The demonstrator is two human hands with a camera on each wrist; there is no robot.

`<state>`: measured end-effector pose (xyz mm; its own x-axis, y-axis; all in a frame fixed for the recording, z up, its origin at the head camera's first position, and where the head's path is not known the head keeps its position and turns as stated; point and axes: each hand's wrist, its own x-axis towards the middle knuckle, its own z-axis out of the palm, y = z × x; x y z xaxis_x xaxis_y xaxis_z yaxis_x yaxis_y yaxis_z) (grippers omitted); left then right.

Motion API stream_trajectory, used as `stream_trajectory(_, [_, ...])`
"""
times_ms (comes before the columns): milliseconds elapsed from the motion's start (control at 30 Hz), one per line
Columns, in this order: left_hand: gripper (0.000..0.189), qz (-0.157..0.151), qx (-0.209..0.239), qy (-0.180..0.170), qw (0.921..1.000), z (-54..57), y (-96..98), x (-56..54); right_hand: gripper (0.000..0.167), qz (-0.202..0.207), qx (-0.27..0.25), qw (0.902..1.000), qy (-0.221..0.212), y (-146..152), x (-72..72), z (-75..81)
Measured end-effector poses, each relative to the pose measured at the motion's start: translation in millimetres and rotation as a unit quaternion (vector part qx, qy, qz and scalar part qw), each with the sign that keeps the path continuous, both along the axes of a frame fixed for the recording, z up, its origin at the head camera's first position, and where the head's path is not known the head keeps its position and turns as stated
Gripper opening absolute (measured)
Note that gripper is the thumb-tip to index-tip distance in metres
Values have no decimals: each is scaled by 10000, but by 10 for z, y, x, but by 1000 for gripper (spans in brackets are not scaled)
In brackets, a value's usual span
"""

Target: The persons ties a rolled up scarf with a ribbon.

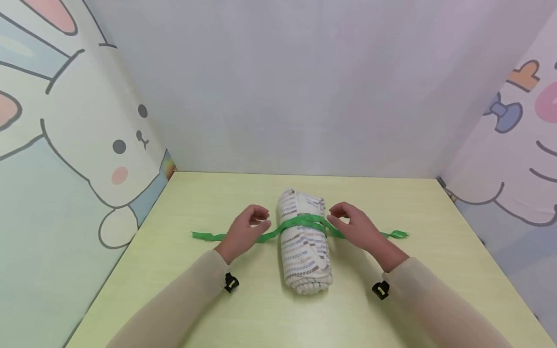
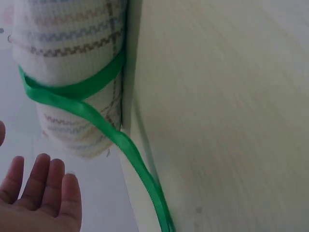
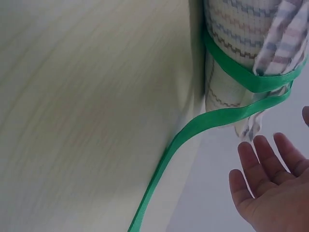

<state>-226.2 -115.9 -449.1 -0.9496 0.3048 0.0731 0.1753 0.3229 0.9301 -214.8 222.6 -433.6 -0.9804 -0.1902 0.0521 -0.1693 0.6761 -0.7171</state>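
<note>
A rolled-up white cloth (image 1: 304, 251) with striped patterning lies lengthwise on the table, its near end showing the spiral of layers. Round its upper half runs a green ribbon (image 1: 302, 220), crossed on top, with one loose tail out to the left and one to the right. On the left side of the roll my left hand (image 1: 244, 231) hovers, fingers loosely bent and holding nothing. My right hand (image 1: 354, 226) is on the other side in a similar pose, near the ribbon. Both wrist views show the fingers (image 2: 42, 181) apart from the ribbon and cloth.
The pale yellow table (image 1: 235, 193) meets a plain wall (image 1: 278, 96) at the back. Side panels with cartoon figures, including a rabbit (image 1: 100, 145), stand left and right. Black wrist devices (image 1: 231, 282) sit at both sleeve cuffs.
</note>
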Motion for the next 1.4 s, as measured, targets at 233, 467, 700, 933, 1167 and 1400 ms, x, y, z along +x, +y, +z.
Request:
stream_trajectory(233, [37,-1052,-1130,-160,9879,43,167,-66,47,488,71,9984,-287,-91,-17,39])
stream_trajectory(467, [27,-1483,-1815,-148,9720,63,242,-196,35,697,-19,9972,-270,-202,-103,64])
stream_trajectory(700, [25,-1557,-1471,-289,9764,56,272,-281,29,950,-234,9937,-543,-183,-275,27])
stream_trajectory(933, [20,-1626,-994,-382,9809,108,256,-337,21,1231,-312,9896,-680,-209,-314,57])
stream_trajectory(1167, [14,-1898,-411,-648,9788,165,224,-322,25,1458,-631,9814,-1082,-213,-322,122])
stream_trajectory(1400, [29,-1485,-990,-439,9830,232,255,-261,38,1375,-255,9727,-1854,-210,-339,241])
